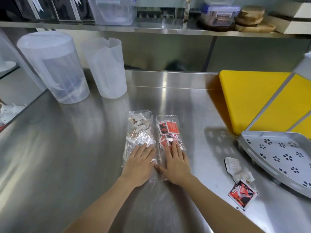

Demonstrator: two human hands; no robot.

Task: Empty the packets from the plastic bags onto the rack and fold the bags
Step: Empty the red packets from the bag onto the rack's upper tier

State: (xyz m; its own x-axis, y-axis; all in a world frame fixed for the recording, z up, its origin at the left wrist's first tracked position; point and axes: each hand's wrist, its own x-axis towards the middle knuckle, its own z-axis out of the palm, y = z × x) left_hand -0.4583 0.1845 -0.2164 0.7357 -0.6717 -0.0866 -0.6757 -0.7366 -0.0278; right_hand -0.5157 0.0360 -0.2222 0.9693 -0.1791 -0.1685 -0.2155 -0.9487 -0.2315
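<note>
I see two clear plastic bags lying side by side on the steel counter (67,157): the left bag of pale packets (138,130) and the right bag of red packets (168,130). My left hand (140,163) and right hand (175,163) lie flat and open-palmed on their near ends, grasping nothing. The white perforated rack (277,153) sits well apart at right, with two loose packets (240,182) just beside it

Bright, even overhead light turns the steel tabletop (67,157) into long pale streaks of glare, the perforated rack (277,155) throws a soft shadow to its left, the shelf (151,29) bows with wide-angle distortion, and the whole frame is slightly soft with blur.
</note>
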